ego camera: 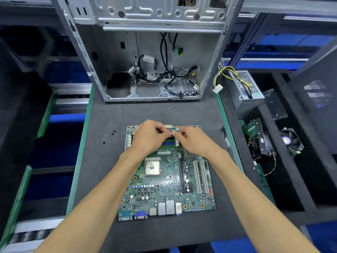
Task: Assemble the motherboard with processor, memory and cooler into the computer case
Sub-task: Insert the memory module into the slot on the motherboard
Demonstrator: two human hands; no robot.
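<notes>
Both forearms reach over motherboard [166, 179]; left hand [148, 136] and right hand [193, 140] pinch memory stick [168, 141]. Best press evenly, straight down, until seated.

Bright even overhead light, faint shadows; glare on the processor [152, 168]; wide-angle bending at edges, corners dim

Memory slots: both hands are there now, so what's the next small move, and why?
Probably press down evenly with the left hand and right hand. Both sit over the memory slots on the motherboard, fingertips meeting at the far end; whether a stick is seated is hidden.
</notes>
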